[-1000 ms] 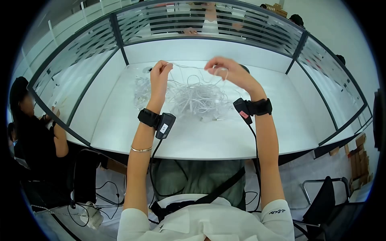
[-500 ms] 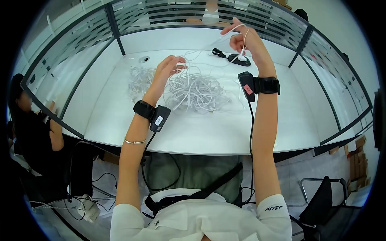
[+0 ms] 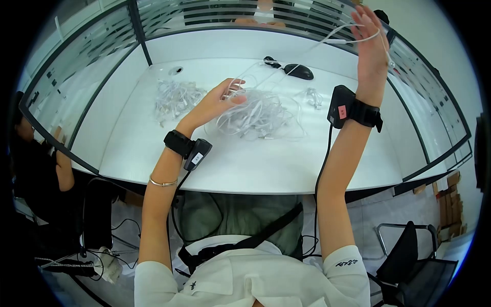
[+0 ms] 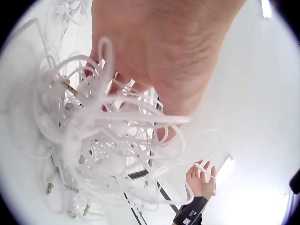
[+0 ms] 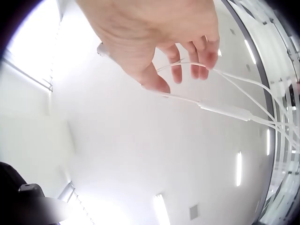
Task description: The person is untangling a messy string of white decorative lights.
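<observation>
A tangled pile of white earphone cables (image 3: 253,117) lies mid-table. At its upper left edge is my left hand (image 3: 220,102), palm side turned to the pile, fingers loosely bent and thumb apart. In the left wrist view, white loops and metal plugs (image 4: 69,87) crowd round my left hand (image 4: 154,51), partly hiding its fingertips. My right hand (image 3: 372,56) is raised far to the upper right, a white cable looped over its extended fingers. Seen from the right wrist, my right hand (image 5: 159,37) carries thin strands, with a white cable joint (image 5: 225,110) hanging between it and the pile.
Left of the pile lies a smaller heap of clear-wrapped cables (image 3: 176,100). A black mouse (image 3: 298,71) with its coiled cord sits behind the pile, and a small clear bundle (image 3: 313,98) lies right of it. A low partition (image 3: 225,48) encloses the table's back and sides.
My right hand has moved up and to the right, stretching the cable away from the pile. My left hand has moved slightly lower, nearer the pile. The small clear bundle now shows.
</observation>
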The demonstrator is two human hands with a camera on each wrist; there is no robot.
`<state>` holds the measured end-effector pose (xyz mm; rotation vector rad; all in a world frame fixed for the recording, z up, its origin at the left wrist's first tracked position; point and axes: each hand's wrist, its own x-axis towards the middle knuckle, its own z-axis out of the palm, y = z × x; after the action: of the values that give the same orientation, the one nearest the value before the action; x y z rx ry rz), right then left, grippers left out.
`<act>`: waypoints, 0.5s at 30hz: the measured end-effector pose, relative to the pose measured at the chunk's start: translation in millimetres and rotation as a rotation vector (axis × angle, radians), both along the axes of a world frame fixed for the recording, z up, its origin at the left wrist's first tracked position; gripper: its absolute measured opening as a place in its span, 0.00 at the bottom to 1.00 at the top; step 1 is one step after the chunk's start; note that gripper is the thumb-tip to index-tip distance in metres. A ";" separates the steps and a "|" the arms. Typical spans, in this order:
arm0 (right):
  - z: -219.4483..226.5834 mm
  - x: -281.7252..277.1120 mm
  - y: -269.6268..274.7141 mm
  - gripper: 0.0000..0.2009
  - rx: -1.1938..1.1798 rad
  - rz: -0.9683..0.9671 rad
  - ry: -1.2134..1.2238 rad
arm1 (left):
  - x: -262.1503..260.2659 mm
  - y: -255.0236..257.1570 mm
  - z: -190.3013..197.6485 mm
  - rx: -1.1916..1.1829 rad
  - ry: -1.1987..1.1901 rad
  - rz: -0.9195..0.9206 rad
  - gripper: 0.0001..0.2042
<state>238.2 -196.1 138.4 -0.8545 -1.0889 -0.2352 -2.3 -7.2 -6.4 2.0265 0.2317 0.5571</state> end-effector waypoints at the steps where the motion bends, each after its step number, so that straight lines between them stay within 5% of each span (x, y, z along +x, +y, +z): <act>1: 1.3 0.1 -2.3 0.23 0.013 -0.022 0.027 | -1.0 -0.1 0.1 0.006 0.019 -0.001 0.30; 7: 4.7 14.0 -15.8 0.31 0.083 -0.213 0.026 | -3.4 -0.4 -1.4 0.105 0.094 -0.065 0.28; 11: -2.9 24.1 -26.2 0.21 0.196 -0.140 0.029 | -5.9 10.9 1.3 0.186 -0.023 0.081 0.24; 15: -7.3 30.3 -32.1 0.27 0.158 -0.188 0.072 | -6.9 27.7 -2.1 0.207 -0.185 0.192 0.19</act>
<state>268.5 -228.2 131.1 -0.8171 -0.9102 -0.4385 -9.3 20.4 -8.5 2.1483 0.2674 0.9165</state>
